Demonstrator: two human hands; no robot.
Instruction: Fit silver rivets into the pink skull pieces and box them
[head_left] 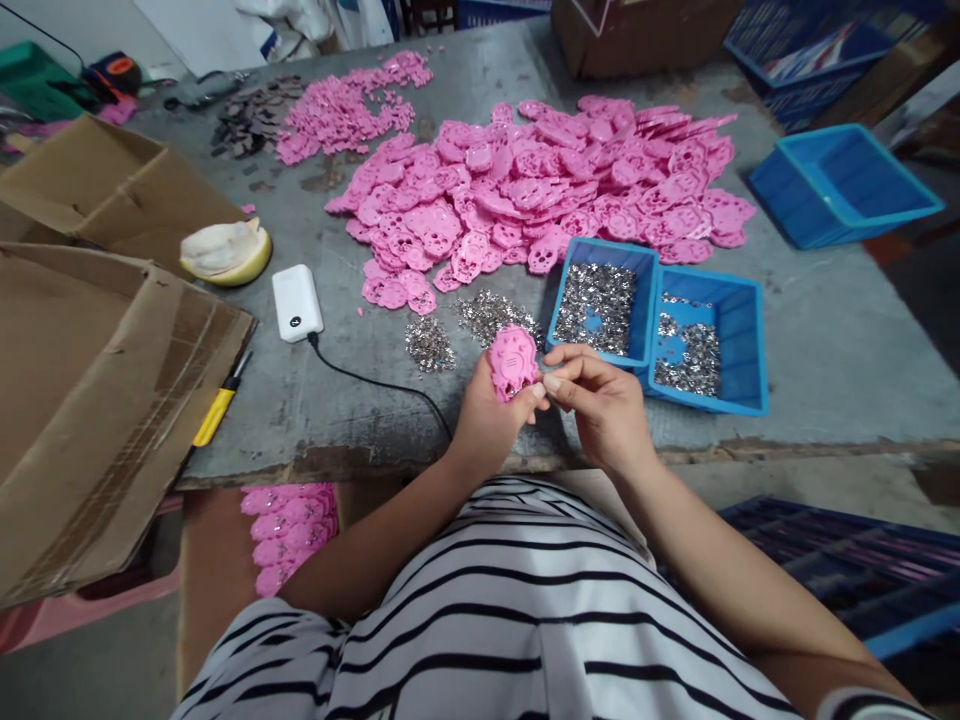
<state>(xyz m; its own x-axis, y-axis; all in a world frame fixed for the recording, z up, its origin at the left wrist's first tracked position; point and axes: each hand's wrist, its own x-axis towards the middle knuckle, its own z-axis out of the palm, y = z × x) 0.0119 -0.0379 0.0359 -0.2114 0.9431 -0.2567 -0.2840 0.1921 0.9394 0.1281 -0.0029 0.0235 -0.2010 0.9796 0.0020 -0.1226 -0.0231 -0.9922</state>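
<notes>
My left hand [487, 420] is closed around a pink plastic piece [513, 358] with cut-out holes, held just above the table's front edge. My right hand [604, 405] meets it from the right, thumb and forefinger pinched together at the piece's lower right edge. Whatever sits in that pinch is too small to make out. Just beyond my hands lie two small heaps of shiny metal parts [430, 345]. To the right, two blue bins [709, 398] hold more of these parts. A large pile of similar pink pieces [525, 190] spreads behind.
Cardboard boxes [90, 400] crowd the left, beside a yellow-handled screwdriver [216, 415]. A white power bank [297, 302] trails a black cable toward me. Near it lies a fruit rind [226, 252]. Another blue bin [847, 190] stands far right. Below the edge, pink pieces [291, 530] lie in rows.
</notes>
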